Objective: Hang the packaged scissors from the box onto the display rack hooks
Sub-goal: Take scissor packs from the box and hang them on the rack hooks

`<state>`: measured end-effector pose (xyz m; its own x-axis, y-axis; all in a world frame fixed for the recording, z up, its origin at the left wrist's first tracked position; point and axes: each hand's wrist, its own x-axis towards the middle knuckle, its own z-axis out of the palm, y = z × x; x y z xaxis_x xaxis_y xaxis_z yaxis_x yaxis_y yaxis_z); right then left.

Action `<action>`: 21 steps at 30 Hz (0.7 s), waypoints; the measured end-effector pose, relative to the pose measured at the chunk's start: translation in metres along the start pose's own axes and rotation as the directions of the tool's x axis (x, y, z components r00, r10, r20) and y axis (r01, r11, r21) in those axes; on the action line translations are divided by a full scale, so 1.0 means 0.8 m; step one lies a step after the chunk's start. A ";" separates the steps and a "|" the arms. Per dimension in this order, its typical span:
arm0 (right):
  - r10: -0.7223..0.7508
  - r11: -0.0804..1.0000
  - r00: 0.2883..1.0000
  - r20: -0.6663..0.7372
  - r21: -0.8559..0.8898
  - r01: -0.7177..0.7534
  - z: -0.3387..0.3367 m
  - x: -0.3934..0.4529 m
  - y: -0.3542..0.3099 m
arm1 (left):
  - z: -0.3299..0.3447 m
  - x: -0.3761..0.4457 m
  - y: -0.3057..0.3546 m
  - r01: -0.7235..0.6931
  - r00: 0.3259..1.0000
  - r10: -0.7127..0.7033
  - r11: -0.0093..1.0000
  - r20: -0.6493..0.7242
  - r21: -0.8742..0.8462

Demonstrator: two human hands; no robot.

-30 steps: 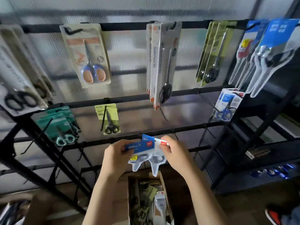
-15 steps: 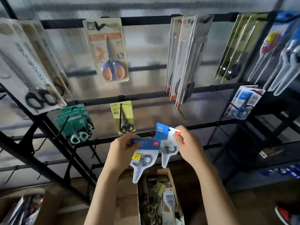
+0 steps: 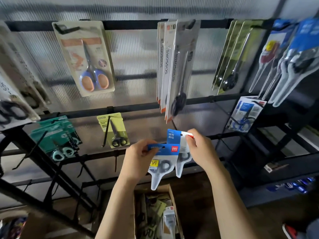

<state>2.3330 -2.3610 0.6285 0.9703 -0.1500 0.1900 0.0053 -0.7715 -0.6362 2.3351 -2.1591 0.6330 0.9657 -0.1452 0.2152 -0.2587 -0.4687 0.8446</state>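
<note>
My left hand (image 3: 138, 157) pinches the blue header of one packaged scissors (image 3: 161, 165), which hangs point down. Just to its right, my right hand (image 3: 202, 149) grips a second blue-and-white scissors pack (image 3: 179, 144), held a little higher and partly behind the first. Both packs are above the open cardboard box (image 3: 170, 192), where several more packs lie. The black display rack (image 3: 138, 107) fills the view, and a bare hook (image 3: 174, 126) juts out right above the right-hand pack.
Several packs hang on the rack: orange-handled scissors (image 3: 89, 57), grey "SCISSORS" packs (image 3: 172, 66), teal packs (image 3: 58, 137), a yellow pack (image 3: 114, 130), and blue packs (image 3: 245, 112) at the right. A red shoe (image 3: 290, 230) is at bottom right.
The two packs, held together a second ago, are now apart, one in each hand. My right hand has lifted its pack up toward the rack's middle rail.
</note>
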 end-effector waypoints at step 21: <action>-0.109 0.988 0.991 0.082 0.117 0.099 0.046 0.121 0.027 | 0.019 0.008 -0.011 0.164 0.976 -0.172 0.984 -0.131 -0.071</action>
<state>2.4364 -2.3696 0.6052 0.9805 -0.0133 0.1961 0.1300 -0.7047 -0.6976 2.3435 -2.1693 0.6196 0.9902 0.0530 0.1291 -0.0949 -0.4232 0.9011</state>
